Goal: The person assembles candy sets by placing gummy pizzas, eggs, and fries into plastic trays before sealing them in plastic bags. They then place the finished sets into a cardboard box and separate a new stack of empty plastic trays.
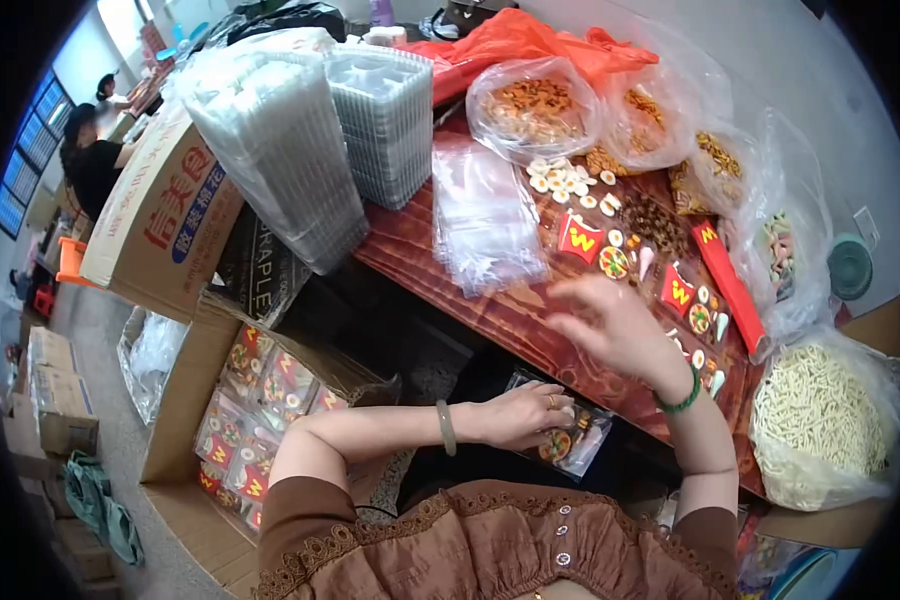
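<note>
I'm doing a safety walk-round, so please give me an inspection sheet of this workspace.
Surface: red-brown table, crowded with loose pieces and bags.
Job's things: flat clear bags piled up; red cards among small pieces; filled packs in an open cardboard box.
Clutter: stacked clear plastic trays towards the left; open bag of noodle-like pieces at right.
Hands: left hand on a single pack by the lap, grip unclear; right hand open, apparently above the table.
Cables: nothing seen that is clearly a cable.
Surroundings: more boxes on the floor at left; other people in the background.
</note>
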`<control>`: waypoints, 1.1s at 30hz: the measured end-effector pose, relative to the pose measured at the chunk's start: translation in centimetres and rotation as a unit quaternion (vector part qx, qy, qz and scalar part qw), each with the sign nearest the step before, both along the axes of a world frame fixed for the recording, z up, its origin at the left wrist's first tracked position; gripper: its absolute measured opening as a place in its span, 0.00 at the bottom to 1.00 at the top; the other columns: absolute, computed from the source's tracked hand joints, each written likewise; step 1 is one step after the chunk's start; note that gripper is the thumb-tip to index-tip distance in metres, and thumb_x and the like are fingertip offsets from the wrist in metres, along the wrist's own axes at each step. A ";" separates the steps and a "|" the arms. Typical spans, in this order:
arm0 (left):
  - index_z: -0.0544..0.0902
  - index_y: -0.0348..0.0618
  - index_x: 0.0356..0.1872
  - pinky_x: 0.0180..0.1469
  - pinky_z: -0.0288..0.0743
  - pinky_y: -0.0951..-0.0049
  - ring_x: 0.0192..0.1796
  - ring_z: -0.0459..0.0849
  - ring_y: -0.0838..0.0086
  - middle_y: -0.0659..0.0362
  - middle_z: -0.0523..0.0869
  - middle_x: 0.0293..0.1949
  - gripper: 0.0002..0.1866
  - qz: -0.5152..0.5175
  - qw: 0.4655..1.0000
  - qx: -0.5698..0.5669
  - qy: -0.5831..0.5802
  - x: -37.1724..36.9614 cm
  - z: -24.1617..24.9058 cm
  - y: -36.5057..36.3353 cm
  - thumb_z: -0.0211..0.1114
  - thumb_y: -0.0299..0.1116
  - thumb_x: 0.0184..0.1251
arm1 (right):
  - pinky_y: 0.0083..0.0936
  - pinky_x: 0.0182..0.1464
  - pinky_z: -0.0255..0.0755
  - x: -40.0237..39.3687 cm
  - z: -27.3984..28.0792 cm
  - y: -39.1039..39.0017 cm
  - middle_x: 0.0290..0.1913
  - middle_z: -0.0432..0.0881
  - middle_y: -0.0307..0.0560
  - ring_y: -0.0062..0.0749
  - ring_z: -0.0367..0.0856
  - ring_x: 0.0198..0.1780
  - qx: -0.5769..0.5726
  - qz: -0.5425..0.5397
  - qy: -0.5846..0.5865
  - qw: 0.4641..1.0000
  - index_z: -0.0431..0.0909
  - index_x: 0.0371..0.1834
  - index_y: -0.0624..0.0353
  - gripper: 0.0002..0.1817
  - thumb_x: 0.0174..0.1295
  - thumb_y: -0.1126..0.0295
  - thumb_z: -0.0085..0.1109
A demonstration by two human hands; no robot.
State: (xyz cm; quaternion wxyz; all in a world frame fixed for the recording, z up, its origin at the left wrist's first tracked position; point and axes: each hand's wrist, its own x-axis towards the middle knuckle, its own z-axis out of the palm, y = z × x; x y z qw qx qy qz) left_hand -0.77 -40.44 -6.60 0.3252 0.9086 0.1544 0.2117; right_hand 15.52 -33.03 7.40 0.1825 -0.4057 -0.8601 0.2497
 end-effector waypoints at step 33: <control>0.74 0.34 0.58 0.67 0.63 0.55 0.68 0.66 0.49 0.46 0.71 0.64 0.23 0.533 0.748 0.366 -0.146 -16.0 12.0 18.6 0.65 0.26 0.60 | 0.28 0.48 0.75 -24.2 7.5 26.0 0.41 0.87 0.49 0.34 0.84 0.43 0.040 0.028 0.002 0.999 0.87 0.43 0.56 0.24 0.49 0.51 0.72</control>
